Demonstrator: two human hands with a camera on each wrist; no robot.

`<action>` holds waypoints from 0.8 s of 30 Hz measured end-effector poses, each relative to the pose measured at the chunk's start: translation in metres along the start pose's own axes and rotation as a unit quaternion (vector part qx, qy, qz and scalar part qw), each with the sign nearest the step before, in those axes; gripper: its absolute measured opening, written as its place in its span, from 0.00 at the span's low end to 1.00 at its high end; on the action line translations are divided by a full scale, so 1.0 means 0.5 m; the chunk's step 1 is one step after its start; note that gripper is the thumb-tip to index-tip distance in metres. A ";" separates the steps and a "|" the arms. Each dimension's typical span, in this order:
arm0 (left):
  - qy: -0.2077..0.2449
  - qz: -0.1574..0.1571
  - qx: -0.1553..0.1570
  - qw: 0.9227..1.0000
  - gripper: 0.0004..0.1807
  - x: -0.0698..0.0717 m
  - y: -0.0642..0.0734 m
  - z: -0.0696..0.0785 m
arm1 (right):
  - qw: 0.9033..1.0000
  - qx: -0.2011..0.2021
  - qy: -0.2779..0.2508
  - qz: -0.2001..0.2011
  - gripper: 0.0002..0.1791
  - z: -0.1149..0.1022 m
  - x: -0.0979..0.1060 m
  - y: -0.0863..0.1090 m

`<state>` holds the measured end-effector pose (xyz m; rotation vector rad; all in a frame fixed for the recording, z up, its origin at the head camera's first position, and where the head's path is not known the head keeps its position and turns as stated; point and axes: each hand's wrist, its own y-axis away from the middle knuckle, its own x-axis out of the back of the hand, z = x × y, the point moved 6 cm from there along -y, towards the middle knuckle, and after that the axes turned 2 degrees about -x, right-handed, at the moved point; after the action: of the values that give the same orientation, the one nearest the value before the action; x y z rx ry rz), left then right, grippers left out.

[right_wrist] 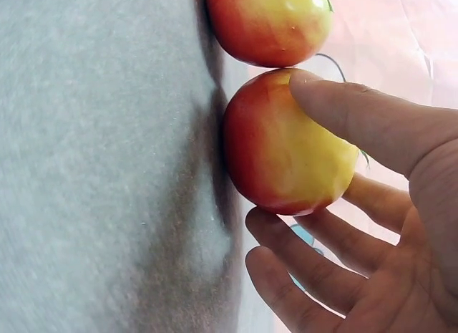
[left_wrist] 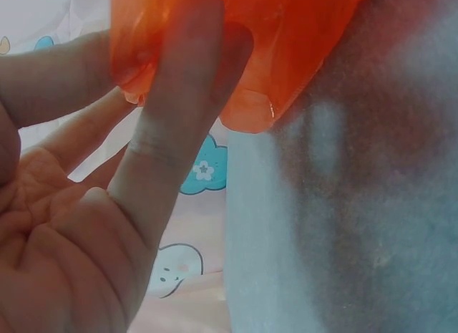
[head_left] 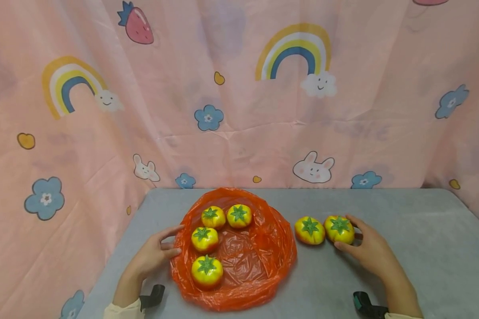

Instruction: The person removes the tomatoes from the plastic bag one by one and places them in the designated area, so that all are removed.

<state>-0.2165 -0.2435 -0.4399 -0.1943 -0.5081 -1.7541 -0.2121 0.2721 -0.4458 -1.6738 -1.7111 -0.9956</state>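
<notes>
A red-orange plastic bag [head_left: 279, 248] lies spread wide on the table with its rim rolled back. Several yellow-and-red tomatoes with green star-shaped tops sit along its left and far side, one tomato [head_left: 207, 271] being nearest the front. My left hand [head_left: 153, 254] holds the bag's left rim between thumb and fingers; the left wrist view shows the thumb [left_wrist: 168, 125] against the thin plastic. To the right of the bag, my right hand [head_left: 369, 246] grips a tomato [right_wrist: 286, 147] from its right side, thumb in front. Another tomato [head_left: 309, 230] sits just left of it, touching or nearly so.
The grey table [head_left: 431, 266] has its far edge against a pink patterned curtain [head_left: 239, 146]. Dark wrist mounts [head_left: 369, 305] are strapped at both wrists, close to the tabletop.
</notes>
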 end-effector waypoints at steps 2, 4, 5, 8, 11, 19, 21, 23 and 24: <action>0.001 -0.003 -0.003 1.000 0.35 0.000 0.000 0.000 | 1.000 0.003 0.002 0.002 0.54 0.000 0.000 0.001; 0.001 -0.004 -0.005 1.000 0.35 0.000 -0.001 0.000 | 1.000 0.005 0.003 0.004 0.53 0.000 0.000 0.002; 0.002 -0.004 -0.005 1.000 0.35 0.000 -0.001 0.000 | 1.000 0.003 0.002 0.004 0.53 0.000 -0.001 0.002; 0.002 0.003 -0.002 1.000 0.35 0.001 -0.001 0.000 | 1.000 -0.004 -0.002 0.000 0.54 0.001 -0.001 0.000; 0.003 0.014 0.006 1.000 0.35 0.001 -0.001 -0.001 | 1.000 -0.010 -0.005 -0.004 0.55 0.002 -0.001 -0.001; 0.012 0.006 0.005 1.000 0.34 0.001 -0.001 -0.002 | 1.000 -0.001 0.000 0.005 0.54 0.002 -0.004 0.000; 0.010 0.004 0.003 1.000 0.34 0.001 0.000 -0.002 | 1.000 -0.002 0.000 0.007 0.55 0.003 -0.004 0.000; 0.009 0.004 0.002 1.000 0.34 0.002 0.000 -0.001 | 1.000 0.000 -0.001 0.009 0.55 0.003 -0.005 0.000; 0.009 0.005 0.002 1.000 0.34 0.002 0.000 -0.001 | 1.000 0.001 -0.002 0.011 0.55 0.003 -0.005 0.000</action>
<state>-0.2164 -0.2445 -0.4398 -0.1775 -0.4960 -1.7430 -0.2118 0.2718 -0.4484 -1.6899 -1.6918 -0.9815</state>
